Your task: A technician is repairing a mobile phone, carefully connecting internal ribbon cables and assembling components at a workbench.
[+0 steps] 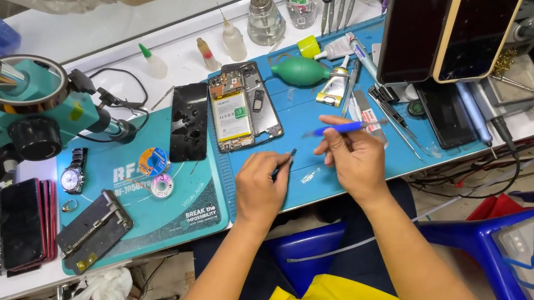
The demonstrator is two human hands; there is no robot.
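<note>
Head view: the left hand [261,187] is positioned over the near edge of the blue work mat [321,173], fingers closed in a pinch on a thin dark tool [284,162] whose tip points up and away from the person. The right hand [352,158] is just beside it, toward the right, above the same mat; its fingers are closed around a blue-handled tool [337,128] held roughly level, the tip directed to the left. The two hands are near each other but do not touch. An opened phone [242,106], back cover removed and battery and board exposed, lies flat on the mat toward its far-left corner, well clear of both hands. A black screen panel [189,121] lies just beside it on the left, across the edge of the teal mat [201,197]. On the teal mat sit two small tape rolls [157,171], a wristwatch [72,175] and a dark clamp fixture [96,230]. A green rubber air blower [302,71] rests at the far edge of the blue mat, with glue tubes [333,85] just beside it. A teal microscope [6,110] stands at the left edge of the bench. Stacked phones [27,222] lie at the near-left corner.
</note>
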